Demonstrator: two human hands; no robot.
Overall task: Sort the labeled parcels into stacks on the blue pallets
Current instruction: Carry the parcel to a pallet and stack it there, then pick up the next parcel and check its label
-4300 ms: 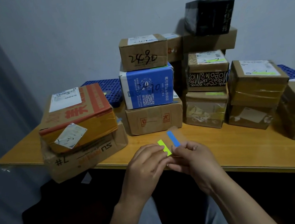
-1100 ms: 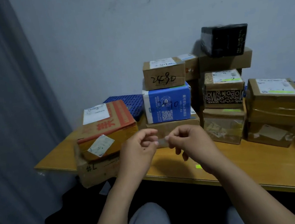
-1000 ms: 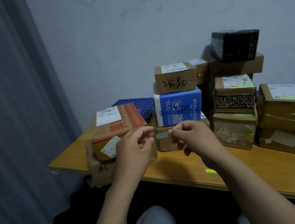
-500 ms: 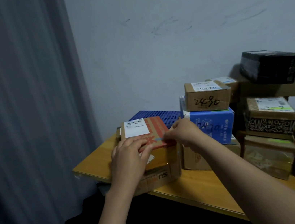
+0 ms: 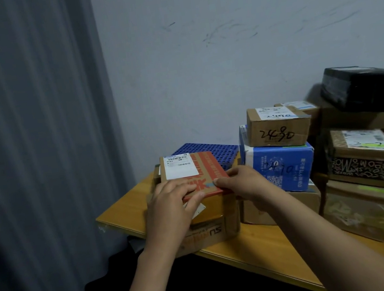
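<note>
A red-topped parcel (image 5: 204, 168) with a white shipping label lies on a larger brown carton (image 5: 213, 231) at the table's left front. My left hand (image 5: 173, 209) rests flat on its near edge, fingers straight. My right hand (image 5: 243, 185) presses a small blue sticker (image 5: 210, 184) onto the red top with thumb and fingertips. Behind them a blue pallet (image 5: 213, 149) lies against the wall.
Right of the pallet stand stacked parcels: a brown box marked 2490 (image 5: 277, 128) on a blue box (image 5: 285, 169), a patterned box (image 5: 360, 158), a black parcel (image 5: 363, 86) on top. A grey curtain (image 5: 37, 142) hangs left. The wooden table (image 5: 121, 212) ends near my hands.
Both hands moved from in front of my body, where they handled the stickers, to the red-topped parcel on the left. The blue sticker now lies on its top. My view swung left.
</note>
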